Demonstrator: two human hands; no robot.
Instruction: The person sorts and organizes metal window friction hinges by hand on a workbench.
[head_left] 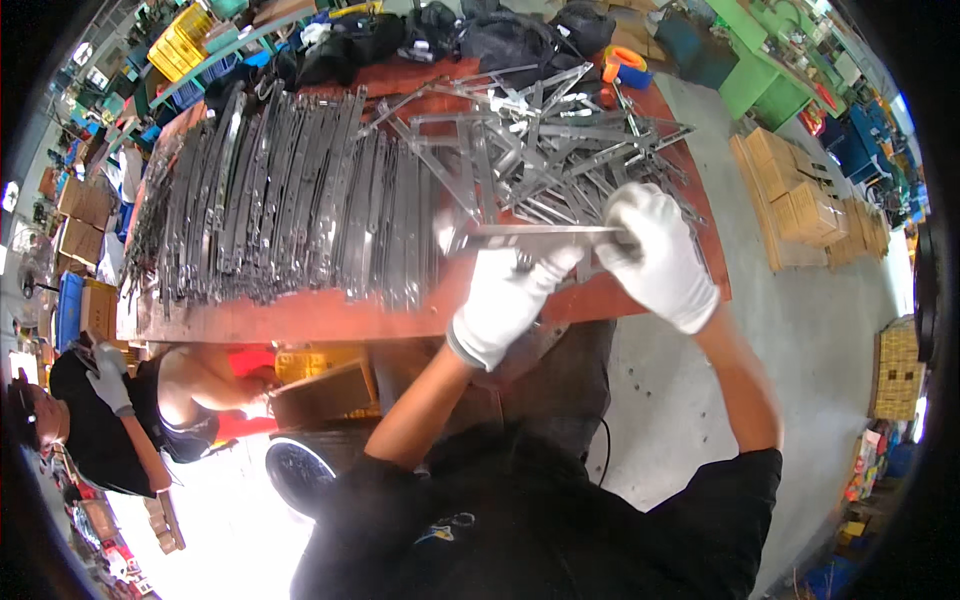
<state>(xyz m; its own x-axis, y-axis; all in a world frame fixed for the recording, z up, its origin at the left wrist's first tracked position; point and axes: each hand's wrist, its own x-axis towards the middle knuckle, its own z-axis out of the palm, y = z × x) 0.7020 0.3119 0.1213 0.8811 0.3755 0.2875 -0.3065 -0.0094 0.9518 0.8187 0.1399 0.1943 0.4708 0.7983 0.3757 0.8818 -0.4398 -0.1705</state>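
In both white-gloved hands I hold a flat metal strip (545,238) level above the front of the red table (390,322). My right hand (655,250) is closed round the strip's right end. My left hand (505,305) is closed on it nearer the middle, with the thumb toward the right. The strip's left end is blurred. Beyond my right hand lies a jumbled pile of metal strips (560,140), some joined at angles. To the left, many strips in a packed row (290,200) lie side by side, their ends toward me.
Black bags (510,40) and an orange tape roll (622,62) sit at the table's far edge. A seated person (110,420) in gloves works at the left. Under the table's edge stands a cardboard box (325,395). Cartons (795,185) rest on a pallet at the right.
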